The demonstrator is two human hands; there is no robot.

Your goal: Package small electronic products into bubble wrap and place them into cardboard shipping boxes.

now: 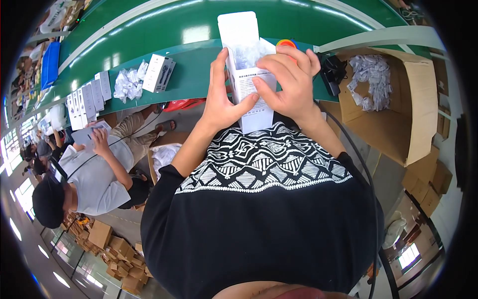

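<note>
Over the green surface: the person's two hands hold a tall white carton up before the chest
Carton: white product box [251, 74], upright, its top flap [238, 26] standing open; dark print runs down the front face; something in clear plastic film shows at the open mouth
Left hand: left hand [221, 97] clamped on the box's left side, fingers reaching up along the edge, thumb crossing the lower front face
Right hand: right hand [289, 82] clamped on the box's right side, fingers curled over the front near the opening
Hands together: both grip the same box, thumbs nearly meeting on its front
Surface: green conveyor surface [194, 70] curving across the top, just behind the box
On the surface, left: a white-and-grey box [159, 73] lying tilted, a heap of crumpled clear bags [127, 83] just beside it, and a row of slim white boxes [87, 102] standing further left
Behind the right hand: a round orange-and-red object [287, 44], mostly hidden
Right side: a large open cardboard box [403, 99] with a heap of small white plastic packets [371, 79] inside; a black device [332, 72] with a cable sits near its left edge
Co-worker: a person in a dark cap and grey shirt [94, 174] sits to the left, a hand [99, 137] on a flat white package
Floor, lower left: small brown cartons [117, 249] in a scattered heap
</note>
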